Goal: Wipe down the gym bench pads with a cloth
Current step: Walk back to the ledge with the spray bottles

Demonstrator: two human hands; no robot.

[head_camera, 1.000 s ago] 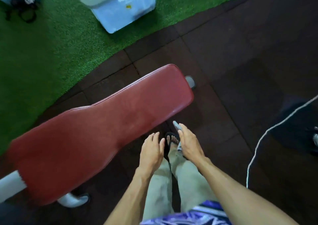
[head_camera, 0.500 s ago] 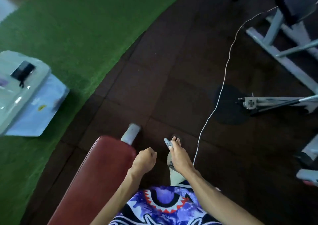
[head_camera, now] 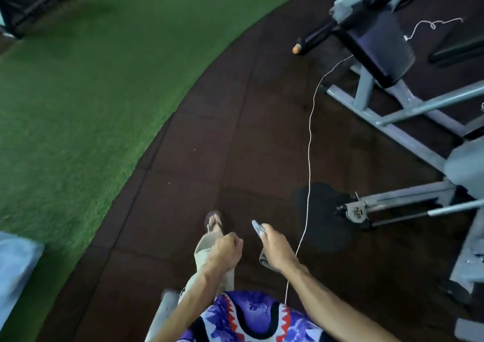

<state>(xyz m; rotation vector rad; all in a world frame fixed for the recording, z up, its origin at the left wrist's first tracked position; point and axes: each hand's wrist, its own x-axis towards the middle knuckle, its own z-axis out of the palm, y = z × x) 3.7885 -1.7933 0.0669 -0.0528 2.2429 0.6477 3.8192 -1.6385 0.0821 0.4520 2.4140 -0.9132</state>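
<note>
My right hand [head_camera: 279, 250] grips a small grey cloth [head_camera: 258, 228]; one end pokes out past my fingers and the other hangs below my palm. My left hand [head_camera: 225, 250] is curled into a fist with nothing in it, a little to the left of the right hand. Both hands hover over the dark rubber floor [head_camera: 199, 158] in front of my legs. The red bench pad is out of view; only a grey leg end [head_camera: 163, 307] of the bench shows at the bottom, beside my left forearm.
A grey-framed gym machine [head_camera: 408, 106] with a black pad [head_camera: 377, 45] fills the right side. A thin white cord [head_camera: 309, 142] runs from it down toward my body. Green turf [head_camera: 78, 93] covers the left, with a pale blue box [head_camera: 13, 263] at the lower left.
The view has swung right, off the red bench pad and onto the floor and machine. My left hand has curled from open fingers into a fist. My right hand still holds the cloth.
</note>
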